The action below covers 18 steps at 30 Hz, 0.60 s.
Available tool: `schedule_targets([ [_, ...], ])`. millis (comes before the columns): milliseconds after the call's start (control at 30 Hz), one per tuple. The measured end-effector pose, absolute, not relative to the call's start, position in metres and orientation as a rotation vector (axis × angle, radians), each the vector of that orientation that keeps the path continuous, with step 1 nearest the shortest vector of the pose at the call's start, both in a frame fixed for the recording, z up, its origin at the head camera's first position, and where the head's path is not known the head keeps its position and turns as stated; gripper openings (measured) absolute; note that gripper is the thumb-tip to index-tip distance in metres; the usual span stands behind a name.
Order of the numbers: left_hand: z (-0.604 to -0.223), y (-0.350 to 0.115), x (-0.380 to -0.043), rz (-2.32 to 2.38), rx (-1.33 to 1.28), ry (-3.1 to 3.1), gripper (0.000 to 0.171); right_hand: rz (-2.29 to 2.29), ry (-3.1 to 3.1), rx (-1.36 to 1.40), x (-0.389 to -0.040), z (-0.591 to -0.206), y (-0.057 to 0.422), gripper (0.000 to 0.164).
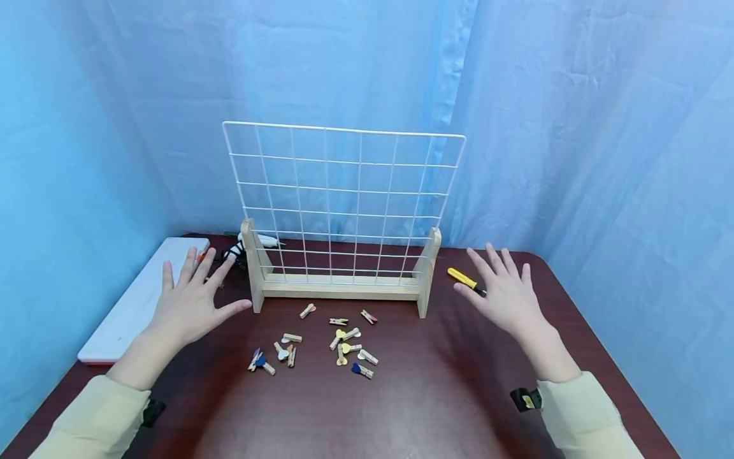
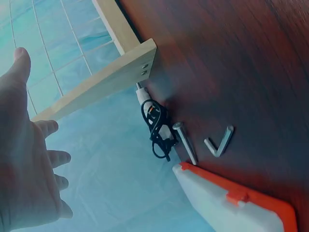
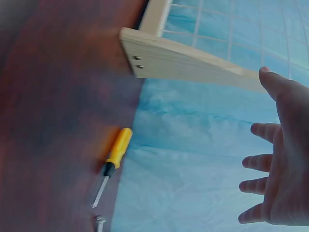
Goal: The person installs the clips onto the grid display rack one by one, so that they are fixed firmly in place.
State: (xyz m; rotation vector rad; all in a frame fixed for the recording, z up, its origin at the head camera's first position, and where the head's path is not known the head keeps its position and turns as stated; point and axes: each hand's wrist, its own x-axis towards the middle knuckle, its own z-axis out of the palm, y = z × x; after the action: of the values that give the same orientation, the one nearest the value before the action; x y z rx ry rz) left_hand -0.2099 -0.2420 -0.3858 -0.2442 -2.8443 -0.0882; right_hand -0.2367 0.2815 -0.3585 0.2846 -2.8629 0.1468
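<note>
Both hands are held up over the table with fingers spread and nothing in them. My left hand [image 1: 189, 306] is to the left of a white wire grid [image 1: 344, 188] that stands in a wooden base [image 1: 341, 291]. On the other side, my right hand [image 1: 507, 290] hovers near a yellow-handled screwdriver [image 1: 461, 277], overlapping its tip in the head view. Several small wooden clothespins [image 1: 291, 338] with coloured heart shapes lie scattered in front of the base. In the right wrist view the whole screwdriver [image 3: 118, 147] shows on the table.
A white case [image 1: 143, 293] with a red edge sits at the table's left. Beside it are a bolt [image 2: 186, 142], a hex key [image 2: 222, 141] and a white tool with a bundled black cord [image 2: 157, 123]. Blue curtains [image 1: 344, 64] surround the dark wooden table [image 1: 321, 421].
</note>
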Motion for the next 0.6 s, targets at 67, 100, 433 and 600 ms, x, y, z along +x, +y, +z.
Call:
schedule_targets([
  [67,-0.384,-0.243,-0.209,-0.073,-0.259,-2.842,0.091,0.167,-2.849,0.291,-0.241,-0.353,0.278,0.08],
  [100,-0.383,-0.243,-0.208,-0.07,-0.272,-2.839,0.092,0.173,-2.84,0.296,-0.244,-0.35,0.276,0.079],
  [433,-0.4,-0.239,-0.2,-0.077,-0.53,-2.839,0.1,0.41,-2.793,0.39,-0.276,-0.333,0.249,0.077],
  [600,-0.415,-0.234,-0.197,-0.223,-0.698,-2.878,0.101,0.761,-2.781,0.426,-0.291,-0.332,0.237,0.077],
])
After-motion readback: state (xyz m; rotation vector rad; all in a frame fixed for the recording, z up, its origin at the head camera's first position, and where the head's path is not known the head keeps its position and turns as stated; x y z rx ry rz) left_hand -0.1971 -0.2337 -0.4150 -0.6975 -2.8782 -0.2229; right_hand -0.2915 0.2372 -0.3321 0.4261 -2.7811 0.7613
